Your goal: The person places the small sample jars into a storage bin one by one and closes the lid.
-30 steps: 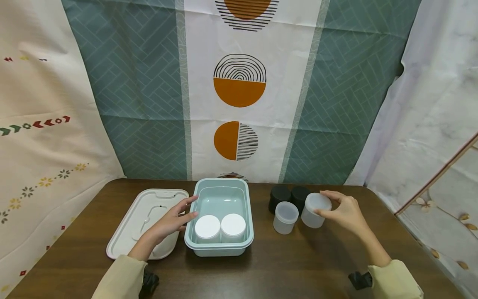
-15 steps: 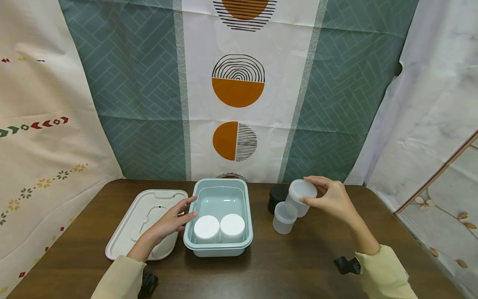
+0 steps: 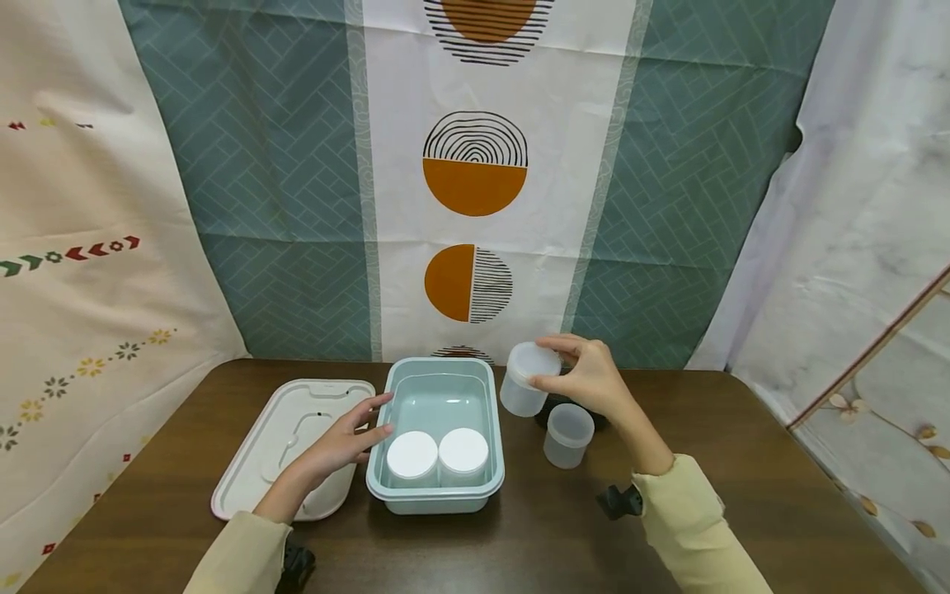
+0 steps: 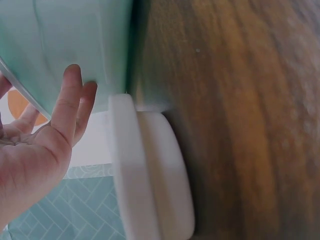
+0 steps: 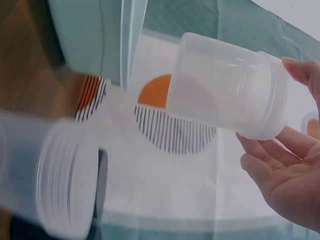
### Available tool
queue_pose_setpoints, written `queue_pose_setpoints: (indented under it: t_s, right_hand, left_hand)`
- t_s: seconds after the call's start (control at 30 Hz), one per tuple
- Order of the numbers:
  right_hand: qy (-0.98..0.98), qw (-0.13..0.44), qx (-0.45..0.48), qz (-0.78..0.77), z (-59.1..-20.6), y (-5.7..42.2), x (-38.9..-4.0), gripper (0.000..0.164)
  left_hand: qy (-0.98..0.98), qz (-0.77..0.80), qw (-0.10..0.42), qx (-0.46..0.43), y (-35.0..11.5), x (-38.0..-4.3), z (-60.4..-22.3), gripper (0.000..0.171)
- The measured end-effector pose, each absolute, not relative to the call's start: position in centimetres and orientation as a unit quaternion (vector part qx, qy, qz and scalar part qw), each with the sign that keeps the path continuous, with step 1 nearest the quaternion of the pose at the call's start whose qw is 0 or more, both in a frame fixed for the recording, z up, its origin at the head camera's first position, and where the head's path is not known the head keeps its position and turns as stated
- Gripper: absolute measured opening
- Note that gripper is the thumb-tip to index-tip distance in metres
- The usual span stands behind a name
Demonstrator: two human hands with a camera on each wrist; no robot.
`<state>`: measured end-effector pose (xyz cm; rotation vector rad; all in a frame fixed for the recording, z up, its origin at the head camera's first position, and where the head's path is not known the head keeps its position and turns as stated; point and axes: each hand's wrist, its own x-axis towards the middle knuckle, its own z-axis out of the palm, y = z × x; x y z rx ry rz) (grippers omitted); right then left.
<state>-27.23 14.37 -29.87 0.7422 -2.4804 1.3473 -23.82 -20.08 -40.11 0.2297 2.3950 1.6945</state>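
I've got a frosted jar [image 3: 523,393] in midair just right of the pale-blue tub [image 3: 438,502] — right hand [image 3: 591,381] pinching its lid end. My left hand [image 3: 337,445] is relaxed, fingers touching the tub's left rim.

Patterned curtain [image 3: 297,165] behind brown table [image 3: 564,528]

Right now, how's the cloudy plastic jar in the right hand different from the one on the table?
The held cloudy plastic jar is up in the right hand; the standing cloudy plastic jar rests on the brown wooden table. The held jar looks bigger than the standing jar. Both are round.
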Motion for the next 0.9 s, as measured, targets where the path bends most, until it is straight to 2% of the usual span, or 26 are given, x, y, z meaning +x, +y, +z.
queue_pose_setpoints:
  t_s: [0.4, 0.9]
  right_hand:
    - [-0.849, 0.121, 0.282, 0.43, -31.9, 8.5, -28.7, 0.047]
    - [-0.876, 0.097, 0.301, 0.364, -36.0, 6.8, -29.6, 0.049]
  left_hand:
    - [0.806, 0.578, 0.097, 0.086, -20.0, -23.7, -40.2, 0.062]
    - [0.807, 0.577, 0.097, 0.076, -20.0, -23.8, -40.3, 0.062]
